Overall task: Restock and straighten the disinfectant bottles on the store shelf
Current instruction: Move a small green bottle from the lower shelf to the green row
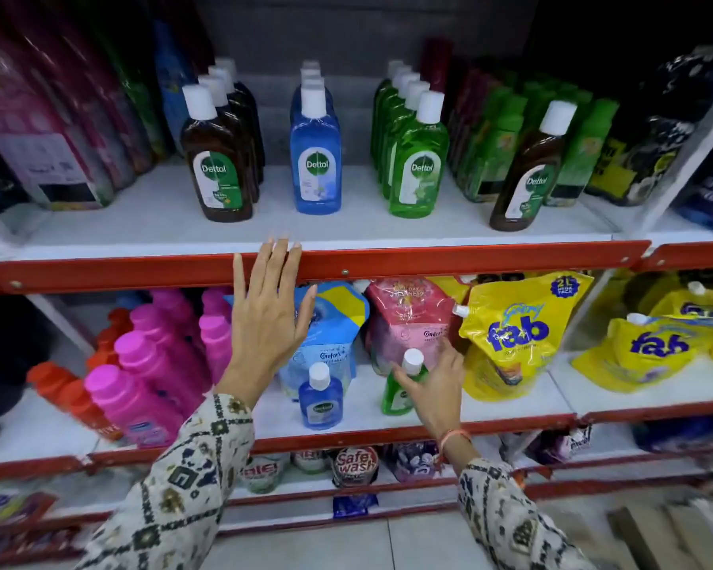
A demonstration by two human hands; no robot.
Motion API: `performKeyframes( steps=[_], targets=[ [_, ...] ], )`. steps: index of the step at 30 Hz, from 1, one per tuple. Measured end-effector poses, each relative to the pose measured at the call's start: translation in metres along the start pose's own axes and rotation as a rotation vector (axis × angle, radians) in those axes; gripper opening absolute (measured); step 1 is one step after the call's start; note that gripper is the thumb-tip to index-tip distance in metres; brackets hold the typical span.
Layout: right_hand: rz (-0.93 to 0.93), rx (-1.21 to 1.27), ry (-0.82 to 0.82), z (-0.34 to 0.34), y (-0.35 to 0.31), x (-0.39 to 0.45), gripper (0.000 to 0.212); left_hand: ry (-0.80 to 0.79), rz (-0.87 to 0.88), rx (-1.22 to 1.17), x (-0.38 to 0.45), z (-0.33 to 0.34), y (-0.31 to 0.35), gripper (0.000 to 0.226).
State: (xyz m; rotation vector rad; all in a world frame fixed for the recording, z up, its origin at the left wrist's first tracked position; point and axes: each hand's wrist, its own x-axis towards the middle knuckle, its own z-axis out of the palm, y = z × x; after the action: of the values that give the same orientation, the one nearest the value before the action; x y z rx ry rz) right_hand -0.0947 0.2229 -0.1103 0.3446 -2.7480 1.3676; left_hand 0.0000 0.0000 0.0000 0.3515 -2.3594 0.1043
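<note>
1. The upper shelf (346, 230) carries four files of large disinfectant bottles: a brown row (217, 158) at the left, a blue row (315, 158) in the middle, a green row (418, 158) to its right, and one lone brown bottle (527, 174) standing apart at the far right, in front of green packs that are not its kind.
2. The lower shelf (490, 401) holds soft refill pouches, among them a yellow pouch (511, 335) and a pink pouch (408, 318), with pink bottles (141, 364) at the left.
3. The left hand (266, 318) is raised flat with its fingers (280, 257) spread apart and empty, their tips at the red front edge of the upper shelf.
4. The right hand (433, 384) reaches onto the lower shelf, its fingers curled round the small green bottle (400, 388); they touch it, though whether the grip is fully closed I cannot tell.
5. The small blue bottle (320, 399) stands upright just beside it, near the front of that shelf, untouched.
6. Handling, as I judge it: the small bottles are stiff plastic, light, smooth and likely a little slippery. Take each round the flat body below the shoulder, not by the white cap, which might turn. The large ones will be heavier with liquid and want a full hand about the waist.
</note>
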Motion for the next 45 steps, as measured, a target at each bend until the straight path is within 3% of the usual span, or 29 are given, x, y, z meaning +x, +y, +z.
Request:
performKeyframes(
  steps=[4,10,16,21,25,29,32,45],
  targets=[
    [0.186,0.078,-0.124,0.018,0.014,-0.012,0.101,0.048,-0.025,-0.032,0.000,0.001,0.002,0.054],
    [0.284,0.167,-0.044,0.037,0.025,-0.017,0.076,0.063,-0.024,-0.036,0.000,0.004,0.000,0.054],
    [0.096,0.263,0.066,0.006,0.000,-0.019,0.074,0.068,-0.022,-0.046,0.000,0.005,0.000,0.055],
    [-0.093,0.391,0.132,-0.043,-0.055,-0.004,0.085,0.061,-0.031,-0.050,0.002,0.002,0.002,0.054],
    [-0.193,0.546,0.198,-0.082,-0.102,0.007,0.080,0.058,-0.037,-0.066,0.001,-0.001,0.003,0.054],
    [-0.288,0.602,0.284,-0.113,-0.143,0.029,0.076,0.049,-0.031,-0.073,0.001,-0.002,0.003,0.056],
    [-0.355,0.555,0.315,-0.124,-0.163,0.053,0.086,0.046,-0.028,-0.080,-0.001,-0.001,0.003,0.055],
    [-0.255,0.291,0.283,-0.097,-0.171,0.145,0.079,0.050,-0.004,-0.011,0.001,0.005,-0.002,0.056]
  ],
)
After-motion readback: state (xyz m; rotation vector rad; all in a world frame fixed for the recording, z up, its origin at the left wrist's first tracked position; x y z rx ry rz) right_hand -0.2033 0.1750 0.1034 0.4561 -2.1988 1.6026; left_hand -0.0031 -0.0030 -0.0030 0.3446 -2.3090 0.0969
